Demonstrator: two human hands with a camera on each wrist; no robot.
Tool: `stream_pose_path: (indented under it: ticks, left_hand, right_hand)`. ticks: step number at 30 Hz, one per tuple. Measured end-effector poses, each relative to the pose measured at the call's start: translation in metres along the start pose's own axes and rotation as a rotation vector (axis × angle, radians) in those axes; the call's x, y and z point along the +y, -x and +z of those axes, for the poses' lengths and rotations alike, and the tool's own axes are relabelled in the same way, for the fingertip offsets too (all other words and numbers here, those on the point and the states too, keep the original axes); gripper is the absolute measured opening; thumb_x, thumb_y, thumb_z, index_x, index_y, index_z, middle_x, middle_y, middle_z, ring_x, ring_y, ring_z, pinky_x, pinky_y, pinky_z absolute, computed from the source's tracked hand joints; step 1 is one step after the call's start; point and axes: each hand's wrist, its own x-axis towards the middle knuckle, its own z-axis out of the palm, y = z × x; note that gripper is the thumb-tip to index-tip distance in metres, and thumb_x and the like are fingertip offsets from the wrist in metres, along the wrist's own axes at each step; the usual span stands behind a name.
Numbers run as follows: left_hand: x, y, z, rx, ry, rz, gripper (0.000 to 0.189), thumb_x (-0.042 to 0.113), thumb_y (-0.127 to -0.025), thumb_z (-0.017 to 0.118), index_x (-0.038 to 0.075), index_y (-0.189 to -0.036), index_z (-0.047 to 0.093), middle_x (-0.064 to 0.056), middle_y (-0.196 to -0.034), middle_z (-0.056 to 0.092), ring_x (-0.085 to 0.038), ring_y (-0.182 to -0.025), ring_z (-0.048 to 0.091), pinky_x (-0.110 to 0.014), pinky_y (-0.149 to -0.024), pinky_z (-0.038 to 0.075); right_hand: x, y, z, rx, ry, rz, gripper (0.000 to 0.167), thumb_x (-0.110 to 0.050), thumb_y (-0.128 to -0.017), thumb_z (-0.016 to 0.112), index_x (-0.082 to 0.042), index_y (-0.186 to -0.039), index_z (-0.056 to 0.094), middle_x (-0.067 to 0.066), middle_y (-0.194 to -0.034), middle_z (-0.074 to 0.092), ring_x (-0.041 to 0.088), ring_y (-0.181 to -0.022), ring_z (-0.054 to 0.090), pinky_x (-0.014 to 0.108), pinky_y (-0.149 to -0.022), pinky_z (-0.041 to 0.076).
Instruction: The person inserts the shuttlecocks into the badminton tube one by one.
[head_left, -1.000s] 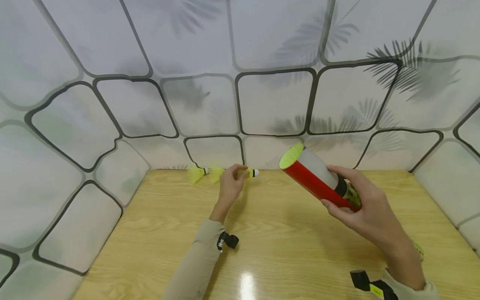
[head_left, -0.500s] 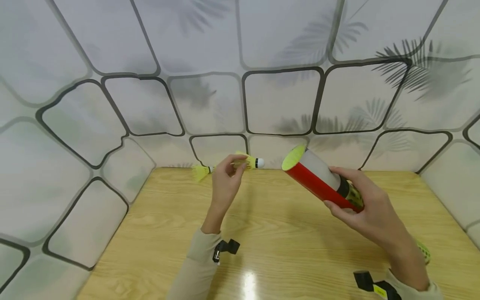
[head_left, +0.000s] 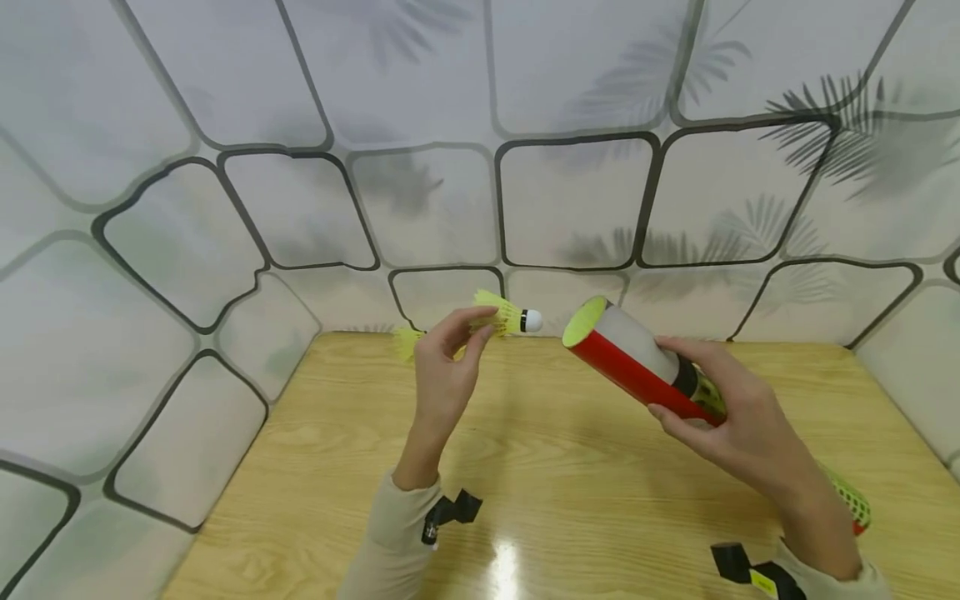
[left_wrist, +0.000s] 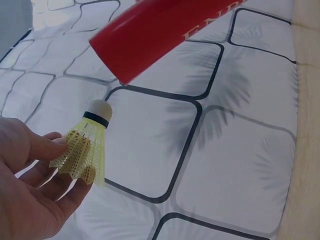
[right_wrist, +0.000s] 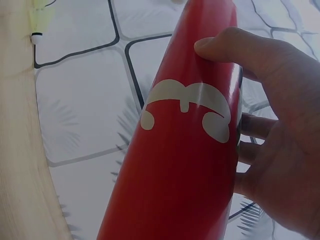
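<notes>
Shuttlecock [head_left: 510, 317] and tube [head_left: 630, 360] are both held up over the wooden table [head_left: 570, 500], one in each hand. Fingers of the left hand [head_left: 444, 371] are drawn narrow around the shuttlecock's yellow skirt: the thumb presses one side of it and the other fingers support the far side. From those fingertips the white cork [left_wrist: 99, 109], with its black band [left_wrist: 96, 119] just behind it, points away toward the tube; cork and tube mouth are near each other but apart. Fingers of the right hand [head_left: 738, 412] are wrapped around the tube near its lower end, the thumb on the red side and the others reaching over the grey side and round the back. The tube leans, its pale yellow-green mouth [head_left: 585, 322] raised and facing the left fingers. Pale letters [left_wrist: 215, 22] run along its red wall, and a large pale marking [right_wrist: 187, 102] lies just beside the right thumb. Beyond the left fingers, partly hidden by that hand, a second shuttlecock [head_left: 407, 342] lies at the table's back edge. Behind the right fingers, beside the forearm, sits a green dotted object [head_left: 847, 500] with some red at its end, mostly covered.
</notes>
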Motion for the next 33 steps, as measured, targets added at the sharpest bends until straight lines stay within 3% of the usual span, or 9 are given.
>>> stream_pose_path:
  ticks: [8, 17, 27, 33]
  left_hand:
    - [0.009, 0.005, 0.001, -0.029, 0.021, 0.005, 0.02, -0.007, -0.095, 0.069, 0.0, -0.112, 0.075, -0.013, -0.101, 0.075, -0.036, -0.087, 0.072, -0.033, -0.079, 0.06]
    - [0.014, 0.007, 0.005, -0.096, -0.007, 0.114, 0.02, -0.006, -0.094, 0.071, 0.001, -0.111, 0.076, -0.01, -0.104, 0.075, -0.022, -0.097, 0.072, -0.036, -0.09, 0.059]
    - [0.015, 0.013, 0.015, -0.187, -0.009, 0.134, 0.021, -0.007, -0.093, 0.071, -0.001, -0.112, 0.076, -0.012, -0.109, 0.076, -0.021, -0.099, 0.074, -0.034, -0.088, 0.06]
    - [0.013, 0.014, 0.019, -0.211, -0.027, 0.179, 0.021, -0.007, -0.092, 0.072, -0.002, -0.111, 0.076, -0.014, -0.108, 0.076, -0.024, -0.098, 0.075, -0.032, -0.087, 0.06]
  right_hand:
    - [-0.002, -0.003, 0.008, -0.042, -0.032, -0.035, 0.087, -0.001, -0.07, 0.089, -0.012, -0.148, 0.053, 0.003, -0.135, 0.06, 0.013, -0.108, 0.058, 0.01, -0.087, 0.048]
    - [-0.007, -0.004, 0.018, -0.056, -0.005, -0.04, 0.086, -0.004, -0.072, 0.09, -0.015, -0.148, 0.053, 0.002, -0.137, 0.059, 0.013, -0.11, 0.056, 0.009, -0.086, 0.048]
    - [-0.008, -0.004, 0.02, -0.063, 0.01, -0.025, 0.084, -0.006, -0.073, 0.09, -0.017, -0.148, 0.053, 0.002, -0.136, 0.059, 0.012, -0.109, 0.057, 0.01, -0.084, 0.049]
    - [-0.009, -0.003, 0.023, -0.081, 0.01, -0.005, 0.082, -0.007, -0.075, 0.09, -0.019, -0.147, 0.054, 0.0, -0.135, 0.059, 0.01, -0.108, 0.057, 0.014, -0.081, 0.052]
